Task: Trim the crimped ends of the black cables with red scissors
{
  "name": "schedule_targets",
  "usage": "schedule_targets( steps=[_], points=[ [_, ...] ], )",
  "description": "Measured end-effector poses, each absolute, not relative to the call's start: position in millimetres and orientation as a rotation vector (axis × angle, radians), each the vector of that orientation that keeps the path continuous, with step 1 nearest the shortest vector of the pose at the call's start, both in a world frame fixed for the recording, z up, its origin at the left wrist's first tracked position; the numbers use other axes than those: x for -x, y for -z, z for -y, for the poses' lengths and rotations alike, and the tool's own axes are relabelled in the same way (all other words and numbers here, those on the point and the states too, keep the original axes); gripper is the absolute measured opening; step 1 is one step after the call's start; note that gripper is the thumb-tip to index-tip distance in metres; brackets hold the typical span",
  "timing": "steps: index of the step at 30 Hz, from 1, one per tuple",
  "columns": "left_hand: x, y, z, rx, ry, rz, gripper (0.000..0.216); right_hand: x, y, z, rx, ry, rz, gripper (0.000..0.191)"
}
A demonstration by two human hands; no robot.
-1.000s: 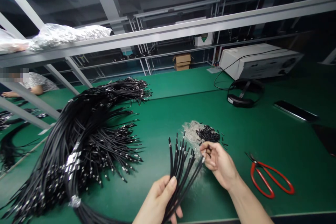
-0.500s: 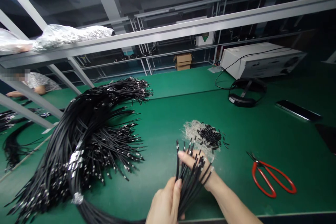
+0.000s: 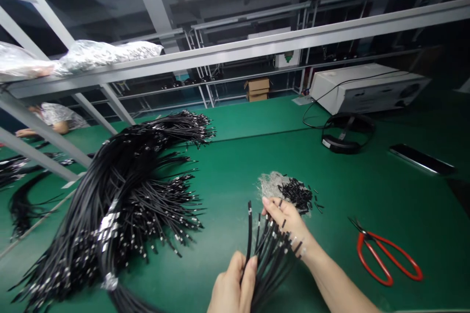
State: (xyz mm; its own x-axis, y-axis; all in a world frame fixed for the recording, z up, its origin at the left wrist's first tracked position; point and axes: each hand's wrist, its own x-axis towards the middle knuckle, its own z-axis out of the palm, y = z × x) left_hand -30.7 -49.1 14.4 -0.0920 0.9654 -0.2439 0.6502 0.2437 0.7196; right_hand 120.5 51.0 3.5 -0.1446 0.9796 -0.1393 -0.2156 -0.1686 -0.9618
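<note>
At the bottom middle, my left hand [image 3: 233, 283] is closed around a bundle of thin black cables [image 3: 270, 264]. Their ends fan upward, and several carry white bands near the tips. One cable stands apart from the others, pinched upright between thumb and forefinger. My right hand [image 3: 288, 217] is behind the fanned ends, its thumb and forefinger drawn together near the tips. Whatever that pinch holds, if anything, is too small to make out. Just beyond it lies a pile of short black tube pieces [image 3: 295, 193] on a crumpled clear plastic bag [image 3: 270, 185].
A large heap of black cables [image 3: 121, 171] covers the left of the green table [image 3: 227, 161]. Red-handled scissors [image 3: 385, 254] lie at right, with a phone [image 3: 422, 159], a black headband device [image 3: 341, 142] and a white machine [image 3: 367, 88] beyond. A person [image 3: 60, 117] sits at far left behind the frame.
My right hand has moved from the upright cable's tip a little right, toward the tube pile, and its fingers have drawn together. My left hand still grips the cables. The view shifted slightly.
</note>
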Motion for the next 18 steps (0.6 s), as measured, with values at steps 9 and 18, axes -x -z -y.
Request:
schedule_targets(
  steps=[9, 18],
  points=[
    [25, 0, 54, -1.466, -0.510, -1.939, 0.042, -156, 23, -61, 1.177, -1.326, 0.689, 0.052],
    [23, -2, 52, -1.470, -0.538, -1.931, 0.040, -150, 10, -27, 1.107, -1.705, 0.776, 0.038]
  ],
)
